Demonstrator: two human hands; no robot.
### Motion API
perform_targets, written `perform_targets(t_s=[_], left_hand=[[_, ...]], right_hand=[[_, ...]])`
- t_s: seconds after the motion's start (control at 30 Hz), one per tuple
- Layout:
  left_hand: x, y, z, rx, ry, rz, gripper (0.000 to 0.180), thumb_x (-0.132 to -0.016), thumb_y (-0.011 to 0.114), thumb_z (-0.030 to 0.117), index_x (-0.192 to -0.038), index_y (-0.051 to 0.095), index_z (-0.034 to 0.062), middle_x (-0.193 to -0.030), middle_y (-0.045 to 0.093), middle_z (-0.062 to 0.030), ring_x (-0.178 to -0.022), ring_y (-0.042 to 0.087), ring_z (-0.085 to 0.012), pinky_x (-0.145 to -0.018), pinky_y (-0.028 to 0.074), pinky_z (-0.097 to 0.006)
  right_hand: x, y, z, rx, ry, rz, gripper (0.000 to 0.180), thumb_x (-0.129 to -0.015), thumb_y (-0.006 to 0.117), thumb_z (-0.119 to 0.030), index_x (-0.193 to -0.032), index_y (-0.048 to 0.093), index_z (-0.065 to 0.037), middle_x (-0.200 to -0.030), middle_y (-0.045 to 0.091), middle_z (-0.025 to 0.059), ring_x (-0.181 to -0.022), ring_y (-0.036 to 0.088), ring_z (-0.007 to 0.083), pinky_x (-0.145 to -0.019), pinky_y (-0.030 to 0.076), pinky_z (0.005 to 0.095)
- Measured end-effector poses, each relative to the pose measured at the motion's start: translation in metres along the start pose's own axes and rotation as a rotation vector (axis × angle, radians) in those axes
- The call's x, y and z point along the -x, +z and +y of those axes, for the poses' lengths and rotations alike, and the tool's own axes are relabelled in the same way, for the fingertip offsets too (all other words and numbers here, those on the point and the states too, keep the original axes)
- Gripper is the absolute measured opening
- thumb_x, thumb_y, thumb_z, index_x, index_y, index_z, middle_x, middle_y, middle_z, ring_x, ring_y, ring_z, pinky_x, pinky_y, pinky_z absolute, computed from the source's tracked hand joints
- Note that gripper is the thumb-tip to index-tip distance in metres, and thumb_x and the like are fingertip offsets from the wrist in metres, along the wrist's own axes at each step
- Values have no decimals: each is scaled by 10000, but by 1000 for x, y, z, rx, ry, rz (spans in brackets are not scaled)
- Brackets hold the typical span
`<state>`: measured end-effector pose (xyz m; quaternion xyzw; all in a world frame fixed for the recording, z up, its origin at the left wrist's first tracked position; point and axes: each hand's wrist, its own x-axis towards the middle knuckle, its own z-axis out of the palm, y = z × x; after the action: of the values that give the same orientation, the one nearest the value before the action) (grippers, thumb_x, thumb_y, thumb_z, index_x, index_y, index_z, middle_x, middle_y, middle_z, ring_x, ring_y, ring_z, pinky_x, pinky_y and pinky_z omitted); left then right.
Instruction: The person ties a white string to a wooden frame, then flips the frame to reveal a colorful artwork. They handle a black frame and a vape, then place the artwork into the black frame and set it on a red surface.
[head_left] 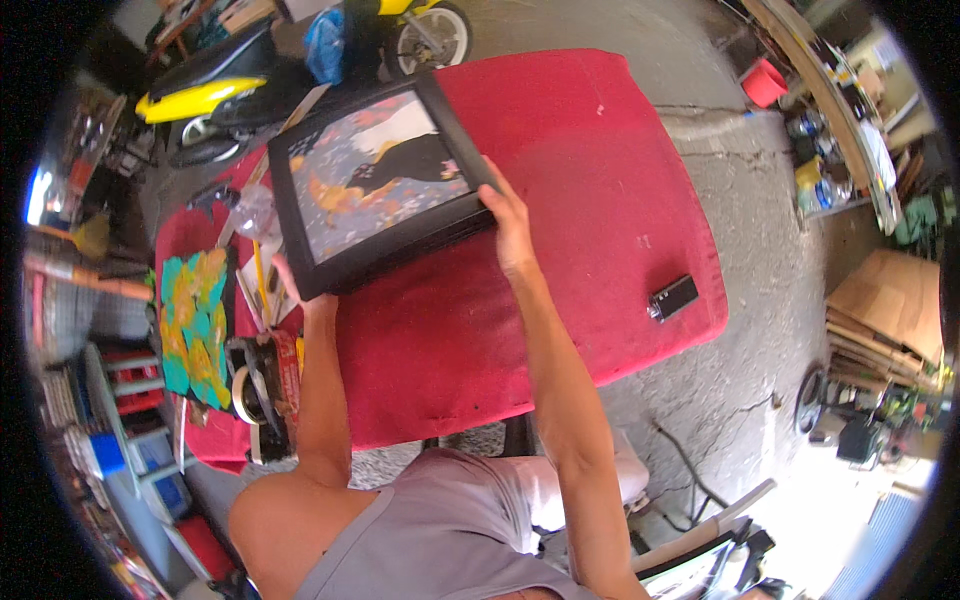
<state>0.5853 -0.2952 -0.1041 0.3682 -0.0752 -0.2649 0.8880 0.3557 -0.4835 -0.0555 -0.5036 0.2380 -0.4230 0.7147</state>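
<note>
A black-framed picture [375, 175] with a grey, orange and black painted design is held tilted above the red-covered table [590, 190]. My right hand [510, 220] grips the frame's right side, its fingers partly behind the edge. At the lower left corner my left hand [300, 290] holds the frame, with most of its fingers hidden behind it. Close to my left forearm lie a roll of tape [244, 394] and a red and black item [285, 375] that I cannot make out.
A teal and ochre painted panel [195, 325] lies at the table's left, near a clear plastic bottle [255, 212]. A small black device [673, 298] rests near the right edge. Beyond stand a yellow motorbike [205, 98] and a red bucket [764, 84]; wooden boards [885, 305] lean at right.
</note>
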Motion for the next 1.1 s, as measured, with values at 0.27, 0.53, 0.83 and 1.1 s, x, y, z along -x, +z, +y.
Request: perform_targets(t_s=[0.27, 0.53, 0.83, 1.1], left_hand=[[6, 19, 8, 81, -99, -558, 863, -891, 241, 720, -1423, 358, 50, -1410, 436, -156, -1273, 430, -358, -1096, 301, -491], [17, 27, 37, -385, 128, 15, 859, -897, 260, 706, -1373, 425, 10, -1344, 503, -155, -1244, 463, -353, -1067, 333, -481], [4, 7, 26, -355, 104, -108, 804, -904, 362, 676, -1336, 458, 4, -1289, 550, -106, -1172, 518, -271, -1024, 355, -376], [-26, -20, 26, -376, 170, -123, 792, -932, 326, 646, -1348, 455, -15, -1326, 519, -142, -1235, 471, -268, -1039, 340, -386]], right_hand=[[11, -5, 6, 238, 26, -9, 670, -871, 583, -479, -1397, 439, -90, -1457, 363, 221, -1405, 252, 323, -1145, 182, 434], [125, -135, -104, 1392, -224, 499, 556, -655, 679, -171, -1208, 620, -186, -1376, 438, 196, -1341, 327, 398, -1091, 262, 549], [157, -226, -106, 1758, -137, -25, 530, -668, 711, -37, -1157, 560, -174, -1321, 488, 65, -1134, 500, 353, -885, 476, 462], [216, -114, -189, 1206, -618, 330, 642, -595, 794, 3, -1130, 439, -26, -1080, 547, 177, -937, 567, 354, -761, 488, 427]])
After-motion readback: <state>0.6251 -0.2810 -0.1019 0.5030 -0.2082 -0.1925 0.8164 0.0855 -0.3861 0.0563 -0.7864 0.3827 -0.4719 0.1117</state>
